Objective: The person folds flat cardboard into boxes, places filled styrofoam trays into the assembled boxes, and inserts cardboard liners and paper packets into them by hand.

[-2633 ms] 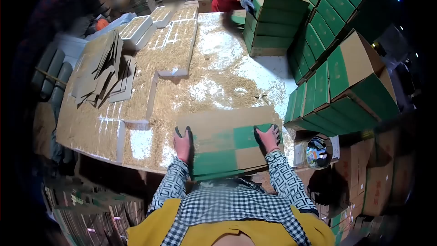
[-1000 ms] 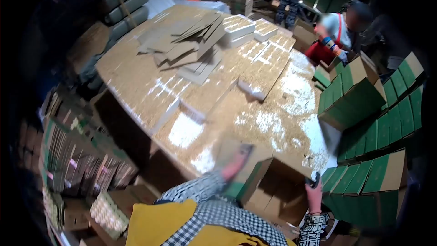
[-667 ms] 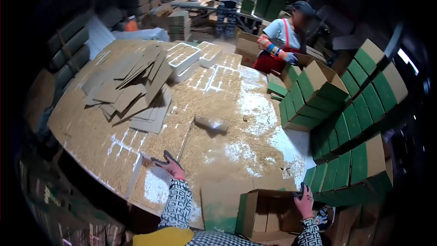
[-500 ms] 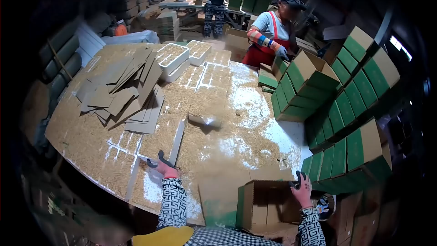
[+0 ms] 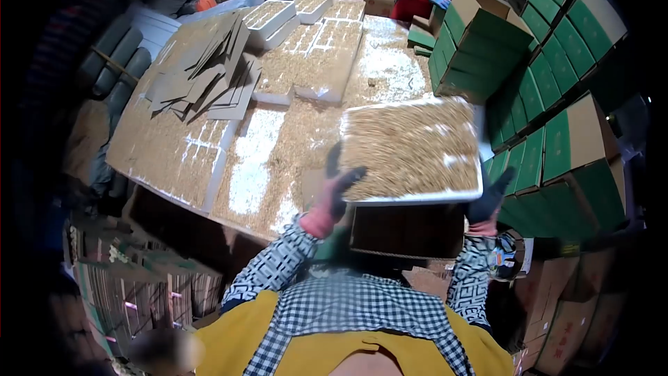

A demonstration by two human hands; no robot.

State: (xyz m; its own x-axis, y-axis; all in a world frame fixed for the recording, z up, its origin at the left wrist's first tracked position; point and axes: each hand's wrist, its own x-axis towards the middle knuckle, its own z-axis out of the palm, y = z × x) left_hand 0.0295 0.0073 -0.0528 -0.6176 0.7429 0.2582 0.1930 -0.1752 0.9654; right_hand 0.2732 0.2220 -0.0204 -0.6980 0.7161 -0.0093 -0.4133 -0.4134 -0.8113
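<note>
A white foam tray filled with tan, husk-like loose material is up in front of me, blurred by motion. My left hand, in a pink and dark glove, holds its left end with thumb and fingers spread along the side. At the opposite end, my right hand grips the tray, its fingers partly hidden behind the rim. Just below the tray's near edge an open cardboard box shows its dark inside. Other filled foam trays stand farther back on the table.
Loose tan material and white patches cover the table. Flat cardboard pieces lie piled at left. Green boxes line the right side. A co-worker's gloved hand is beside an open green box at the back.
My hands have gone from the table and the box rim to the two ends of a filled foam tray, now over the box. My view has tipped downward.
</note>
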